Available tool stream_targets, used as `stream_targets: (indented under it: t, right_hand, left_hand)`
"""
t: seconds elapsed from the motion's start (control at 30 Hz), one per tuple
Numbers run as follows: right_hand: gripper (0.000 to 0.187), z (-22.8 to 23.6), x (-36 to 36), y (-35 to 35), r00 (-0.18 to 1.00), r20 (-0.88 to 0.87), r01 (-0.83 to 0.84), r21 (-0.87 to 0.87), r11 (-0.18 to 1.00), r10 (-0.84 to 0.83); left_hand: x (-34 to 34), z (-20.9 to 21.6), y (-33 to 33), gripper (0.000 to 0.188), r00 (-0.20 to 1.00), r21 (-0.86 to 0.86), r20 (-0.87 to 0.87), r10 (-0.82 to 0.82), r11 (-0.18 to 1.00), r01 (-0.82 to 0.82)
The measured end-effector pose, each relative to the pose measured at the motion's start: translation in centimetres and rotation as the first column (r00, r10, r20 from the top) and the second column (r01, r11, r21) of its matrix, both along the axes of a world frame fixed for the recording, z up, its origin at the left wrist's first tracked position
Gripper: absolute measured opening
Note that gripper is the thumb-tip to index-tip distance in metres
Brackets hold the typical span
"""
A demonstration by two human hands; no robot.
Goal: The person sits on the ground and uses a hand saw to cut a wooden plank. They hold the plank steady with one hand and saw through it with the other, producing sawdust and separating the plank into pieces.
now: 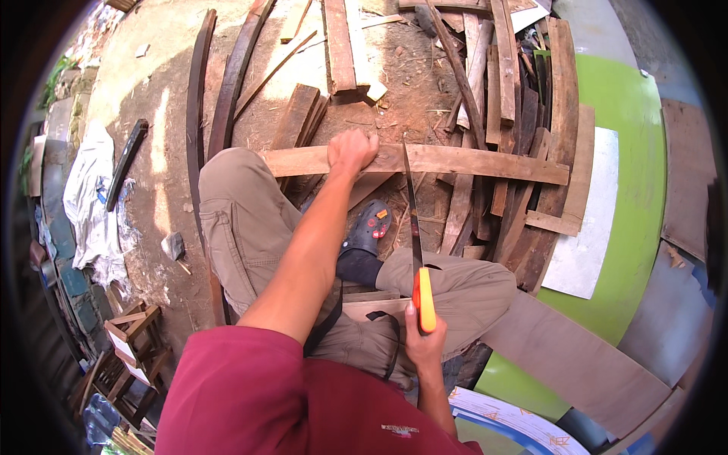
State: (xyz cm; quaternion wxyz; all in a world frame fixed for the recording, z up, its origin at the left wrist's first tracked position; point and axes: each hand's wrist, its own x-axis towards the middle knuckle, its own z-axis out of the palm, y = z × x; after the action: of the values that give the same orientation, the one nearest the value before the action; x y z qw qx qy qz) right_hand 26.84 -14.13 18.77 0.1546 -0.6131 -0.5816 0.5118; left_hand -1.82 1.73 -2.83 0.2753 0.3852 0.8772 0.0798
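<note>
A long wooden plank (470, 161) lies crosswise in front of my knees. My left hand (353, 154) is closed over it, left of its middle. In my right hand (425, 341) is the yellow and orange handle of a hand saw (415, 235). The saw's dark blade points away from me, and its far end meets the plank just right of my left hand. How deep the teeth sit in the wood I cannot tell. Below the plank shows my grey clog (369, 225), between my bent legs.
Several boards and beams (523, 98) are piled at the right, beside a green panel (622, 174) and a white sheet (588, 220). Long dark timbers (235, 76) lie at the far left. A white cloth (91, 205) and a stone (173, 246) are on the left ground.
</note>
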Motion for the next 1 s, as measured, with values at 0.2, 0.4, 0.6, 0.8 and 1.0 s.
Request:
stream_targets:
  t: [0.2, 0.4, 0.6, 0.8, 1.0]
  right_hand:
    - [0.023, -2.4, -0.4, 2.8, 0.999, 0.042, 0.018, 0.081, 0.997, -0.021]
    - [0.029, -14.2, -9.3, 14.1, 1.000, 0.006, -0.021, 0.202, 0.979, 0.020]
    - [0.031, -11.7, -9.4, 13.3, 0.999, 0.029, 0.021, 0.030, 0.999, -0.022]
    - [0.026, -1.6, -1.2, 2.0, 0.997, 0.079, -0.013, -0.004, 1.000, 0.013]
    - [0.025, -3.4, -2.1, 4.4, 0.996, 0.085, 0.030, -0.004, 1.000, -0.029]
  left_hand:
    - [0.6, -0.3, -0.2, 0.053, 0.999, 0.025, -0.036, -0.008, 1.000, 0.009]
    - [0.8, -1.1, -0.3, 0.055, 0.999, 0.065, -0.043, -0.022, 0.998, 0.025]
    - [0.1, 0.1, 0.5, 0.051, 1.000, -0.028, -0.001, -0.015, 1.000, 0.015]
    - [-0.2, -0.4, -0.3, 0.050, 1.000, -0.037, 0.009, 0.004, 0.999, -0.004]
    - [0.7, -1.4, -0.7, 0.052, 1.000, 0.060, -0.005, -0.013, 0.998, 0.013]
